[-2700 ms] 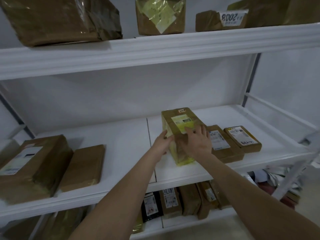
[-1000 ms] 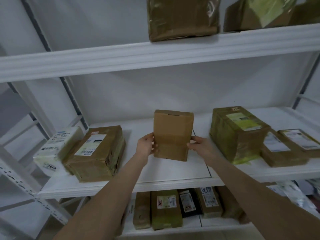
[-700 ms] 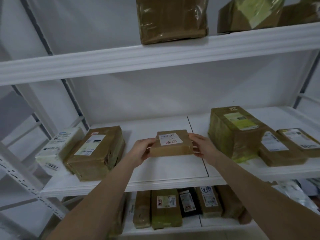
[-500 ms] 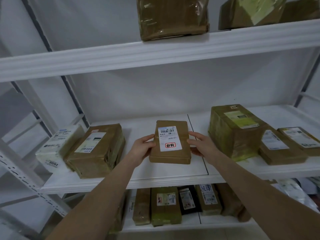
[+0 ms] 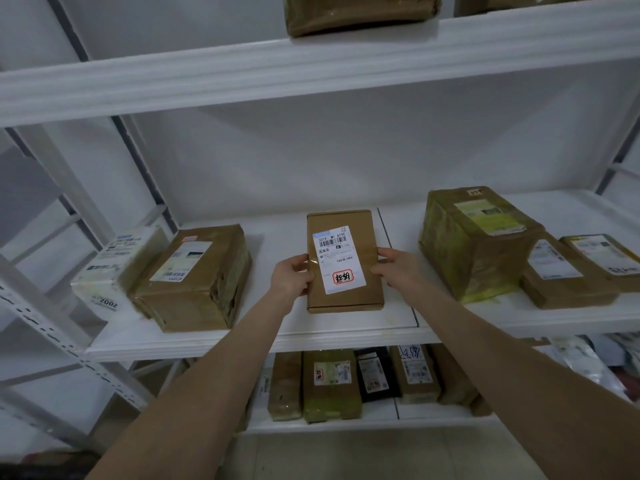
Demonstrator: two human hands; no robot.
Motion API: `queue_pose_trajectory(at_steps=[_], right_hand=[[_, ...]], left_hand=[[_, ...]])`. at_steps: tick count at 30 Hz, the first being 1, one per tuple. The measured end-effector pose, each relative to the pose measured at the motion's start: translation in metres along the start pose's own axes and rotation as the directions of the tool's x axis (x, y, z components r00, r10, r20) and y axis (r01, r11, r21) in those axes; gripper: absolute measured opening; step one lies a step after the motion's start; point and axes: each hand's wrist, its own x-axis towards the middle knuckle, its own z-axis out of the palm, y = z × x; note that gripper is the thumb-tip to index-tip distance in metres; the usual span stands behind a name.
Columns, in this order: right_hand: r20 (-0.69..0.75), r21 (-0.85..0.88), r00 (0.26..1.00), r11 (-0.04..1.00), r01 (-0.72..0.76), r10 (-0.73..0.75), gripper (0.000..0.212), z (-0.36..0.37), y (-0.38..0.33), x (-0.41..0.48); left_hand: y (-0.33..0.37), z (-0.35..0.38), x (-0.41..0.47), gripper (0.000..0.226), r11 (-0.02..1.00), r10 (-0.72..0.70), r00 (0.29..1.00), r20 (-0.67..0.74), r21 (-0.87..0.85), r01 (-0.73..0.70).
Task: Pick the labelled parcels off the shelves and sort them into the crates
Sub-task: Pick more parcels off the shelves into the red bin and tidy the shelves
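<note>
The parcel (image 5: pixel 346 296) is held in both hands over the middle shelf (image 5: pixel 311 336), with its white label (image 5: pixel 337 263) facing up. Nearest us, two bare arms reach out. The left hand (image 5: pixel 291 275) grips the left edge with its thumb on top. The right hand (image 5: pixel 394 268) pinches the right edge. A second ago the parcel stood up with its plain brown back to us. Now it has been flipped over, so the label with its black lines and red stamp can be read. I think the person can now tell which crate it belongs in, and carrying it there comes next. No crate shows here. I cannot tell if the near end touches the shelf. The parcel is flat, smooth brown cardboard with neat corners. To its left lies a fat brown box (image 5: pixel 197 278) wrapped in shiny tape, and next to that a white packet (image 5: pixel 114 261). To the right stands a tall box (image 5: pixel 474 244) with yellow-green tape, then two thin brown parcels (image 5: pixel 561 275). High up at the back, one crinkly brown box (image 5: pixel 360 12) sits on the top shelf.
</note>
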Motion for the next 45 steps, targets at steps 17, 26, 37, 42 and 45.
queue_pose_trajectory(at_steps=[17,26,37,42,45], right_hand=[[0.202,-0.164,0.977,0.986,-0.037,0.07,0.015,0.092,0.018,-0.037],[0.488,-0.281,0.862,0.96,0.008,0.136,0.03,0.18,0.028,-0.096],[0.647,-0.293,0.762,0.934,0.204,0.037,0.045,0.353,0.031,-0.223],[0.766,-0.317,0.641,0.898,0.307,0.051,0.045,0.447,0.034,-0.301],[0.831,-0.308,0.551,0.885,0.348,0.073,0.038,0.499,0.038,-0.35]], left_hand=[[-0.068,-0.055,-0.086,0.042,0.995,-0.091,0.965,-0.247,0.026,0.101],[-0.144,-0.142,-0.158,0.03,0.957,-0.288,0.848,-0.445,-0.147,0.248],[-0.243,-0.276,-0.275,0.02,0.925,-0.38,0.652,-0.656,-0.29,0.247],[-0.291,-0.347,-0.353,0.024,0.9,-0.435,0.552,-0.711,-0.342,0.269],[-0.326,-0.392,-0.399,0.028,0.885,-0.463,0.487,-0.741,-0.359,0.296]])
